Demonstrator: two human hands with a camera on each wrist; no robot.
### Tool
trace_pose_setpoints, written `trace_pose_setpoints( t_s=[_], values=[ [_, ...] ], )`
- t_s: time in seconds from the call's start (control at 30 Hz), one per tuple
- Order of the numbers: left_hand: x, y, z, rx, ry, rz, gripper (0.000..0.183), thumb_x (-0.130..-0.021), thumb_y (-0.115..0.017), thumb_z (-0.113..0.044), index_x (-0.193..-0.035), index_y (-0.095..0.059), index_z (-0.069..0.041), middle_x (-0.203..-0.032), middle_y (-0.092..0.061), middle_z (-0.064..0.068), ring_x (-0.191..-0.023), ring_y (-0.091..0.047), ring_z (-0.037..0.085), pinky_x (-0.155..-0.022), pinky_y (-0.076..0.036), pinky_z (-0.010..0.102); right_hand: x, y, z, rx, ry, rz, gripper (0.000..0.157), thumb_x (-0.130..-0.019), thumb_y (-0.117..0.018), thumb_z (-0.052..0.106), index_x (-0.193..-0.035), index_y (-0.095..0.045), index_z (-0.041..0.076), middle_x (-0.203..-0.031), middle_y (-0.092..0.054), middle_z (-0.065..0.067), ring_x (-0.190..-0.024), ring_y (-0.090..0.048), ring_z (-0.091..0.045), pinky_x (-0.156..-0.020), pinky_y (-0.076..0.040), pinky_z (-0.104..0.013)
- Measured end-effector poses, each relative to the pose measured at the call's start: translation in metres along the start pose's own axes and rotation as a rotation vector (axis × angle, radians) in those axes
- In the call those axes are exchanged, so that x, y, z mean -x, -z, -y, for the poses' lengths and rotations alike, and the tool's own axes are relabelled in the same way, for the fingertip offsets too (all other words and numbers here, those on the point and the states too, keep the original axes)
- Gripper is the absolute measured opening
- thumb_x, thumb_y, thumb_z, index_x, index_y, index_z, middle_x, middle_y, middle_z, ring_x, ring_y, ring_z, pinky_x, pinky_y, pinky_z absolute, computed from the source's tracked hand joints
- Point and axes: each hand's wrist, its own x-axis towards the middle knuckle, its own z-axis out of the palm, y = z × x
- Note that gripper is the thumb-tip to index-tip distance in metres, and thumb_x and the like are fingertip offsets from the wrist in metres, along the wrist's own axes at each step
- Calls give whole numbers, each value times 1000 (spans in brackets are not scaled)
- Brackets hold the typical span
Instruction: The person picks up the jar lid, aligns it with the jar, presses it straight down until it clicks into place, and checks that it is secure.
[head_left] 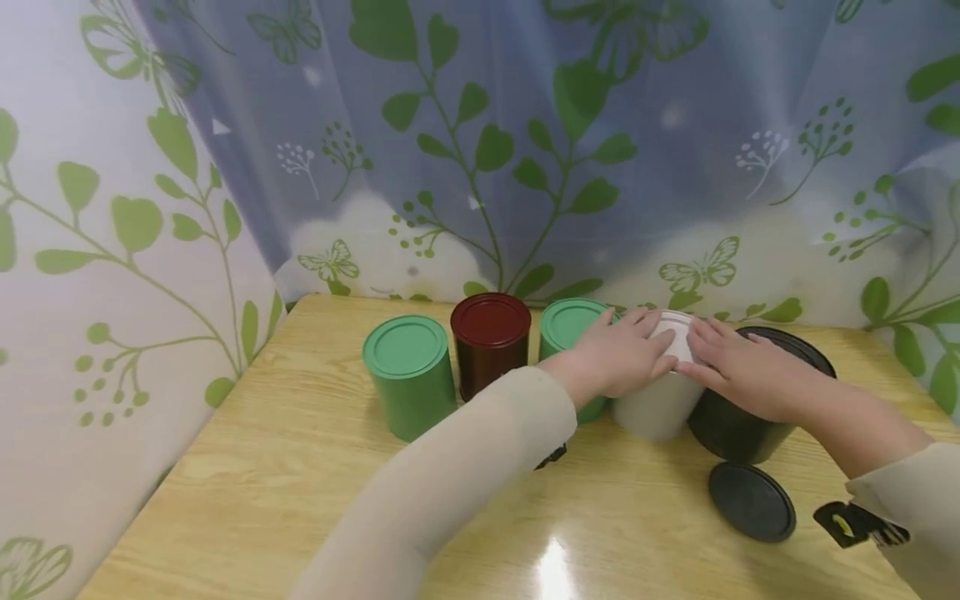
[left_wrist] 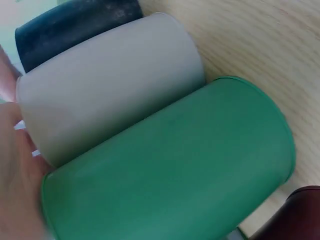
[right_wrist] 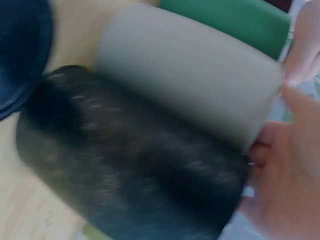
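Note:
Both hands lie on top of a white can [head_left: 651, 408], fingers extended across its white lid [head_left: 681, 333]. My left hand [head_left: 621, 357] comes in from the left, over part of a green can [head_left: 567, 321] standing beside the white one. From the right, my right hand [head_left: 753, 371] reaches over a black can [head_left: 738, 429] and hides much of its top. In the left wrist view, the white can [left_wrist: 110, 85] stands between the green can [left_wrist: 170, 160] and the black can [left_wrist: 80, 32]. The right wrist view shows my right hand [right_wrist: 285, 180] at the white can's top edge.
A dark red can [head_left: 491, 333] and another green can [head_left: 411, 383], both lidded, stand farther left in the row. A loose black lid [head_left: 752, 502] lies on the wooden table [head_left: 247, 475] in front of the black can. Behind hangs a leaf-patterned curtain [head_left: 480, 192].

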Motion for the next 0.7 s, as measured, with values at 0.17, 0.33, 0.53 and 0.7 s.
trace_pose_setpoints(
  t_s=[0.17,0.33,0.53,0.7],
  values=[
    [4,-9,-1,-36,32,-52,72,-89,-7,-68,-150,-1,-30,-156,5,-6,-141,5,12,-113,-4,40,6,-11,0,31,-23,-42,86,-93,-39,58,-144,-21,-9,-147,-13,-32,-136,-11,-46,-99,-11,-68],
    [7,-14,-3,-76,11,-113,91,-83,-21,-77,-152,-5,-19,-156,0,-3,-141,0,14,-113,-8,40,6,-16,0,104,-16,-75,85,-93,-41,56,-142,-23,-12,-147,-15,-33,-135,-14,-46,-100,-14,-66],
    [6,-16,-6,-171,-11,-196,86,-87,-30,-71,-148,-24,-11,-153,-19,5,-140,-15,17,-112,-12,35,6,-20,1,203,35,-136,76,-96,-44,46,-139,-28,-14,-144,-21,-35,-132,-21,-47,-101,-22,-62],
    [5,-16,-6,-243,-46,-265,80,-88,-31,-69,-142,-35,-9,-146,-31,8,-135,-25,19,-112,-14,32,9,-20,2,286,64,-170,70,-96,-49,39,-136,-33,-16,-141,-28,-35,-131,-26,-46,-100,-28,-59]
  ],
)
